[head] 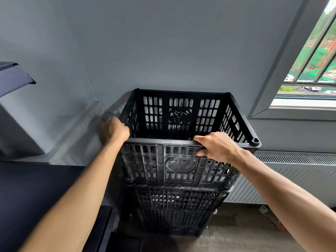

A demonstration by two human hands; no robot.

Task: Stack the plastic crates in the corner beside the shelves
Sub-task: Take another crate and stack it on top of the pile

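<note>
Clasping the top crate's [181, 160] rim with left hand [114, 130] and right hand [216, 146], I squared it with the stack [178, 211].

The black slatted plastic top crate [181, 160] sits on a stack of black slatted plastic lower crates [176, 206], which stands on the grey concrete floor [236, 239]. The left hand [113, 131] grips the top crate's near left corner. The right hand [216, 146] grips its near rim, right of the middle. Behind the top crate is the grey painted wall [163, 42]. To its left, just beside the stack, stands the dark flat-boarded shelf unit [36, 188]. To its right, low along the wall, runs the white ribbed metal radiator [291, 179], with the barred window [312, 66] above that.
</note>
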